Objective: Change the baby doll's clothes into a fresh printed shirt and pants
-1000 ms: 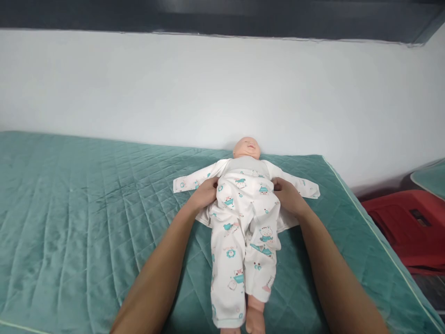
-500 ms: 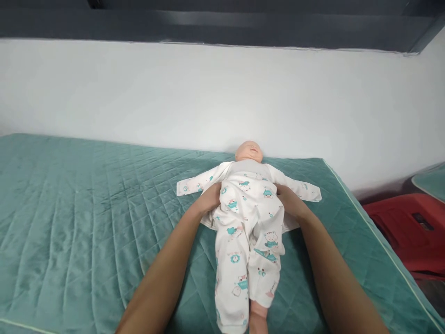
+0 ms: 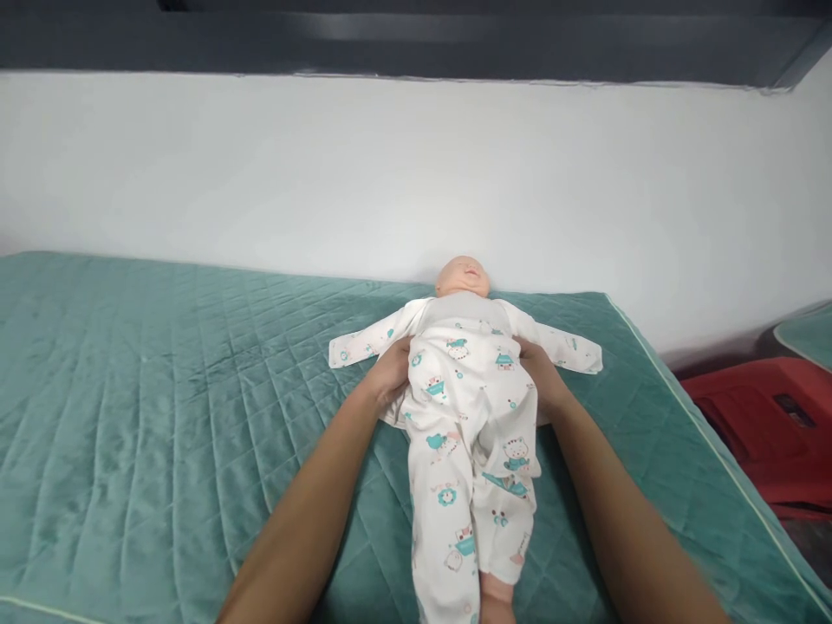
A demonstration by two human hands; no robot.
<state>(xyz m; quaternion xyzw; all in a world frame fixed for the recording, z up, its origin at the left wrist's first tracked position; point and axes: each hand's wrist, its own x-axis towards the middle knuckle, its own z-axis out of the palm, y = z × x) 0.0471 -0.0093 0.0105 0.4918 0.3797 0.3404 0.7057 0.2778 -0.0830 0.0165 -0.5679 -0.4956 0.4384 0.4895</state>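
Note:
A baby doll lies on its back, its head against the wall. It wears a white long-sleeved top with the sleeves spread to both sides. White baby pants with teal and pink animal prints cover its belly and legs. At the left side of the pants' waist, my left hand is closed on the cloth, its fingertips partly hidden. My right hand grips the opposite side of the waist, fingers also partly hidden. Below the right pant leg a bit of the doll's bare leg shows; the left pant leg runs out of the frame.
A green quilted mat covers the bed under the doll. Behind it rises a white wall, with a dark beam overhead. Past the mat's right edge is a red plastic object, perhaps a chair.
The pant legs have swung slightly to the right. Both hands stay at the waist sides, with the right hand's wrist drawn a little inward.

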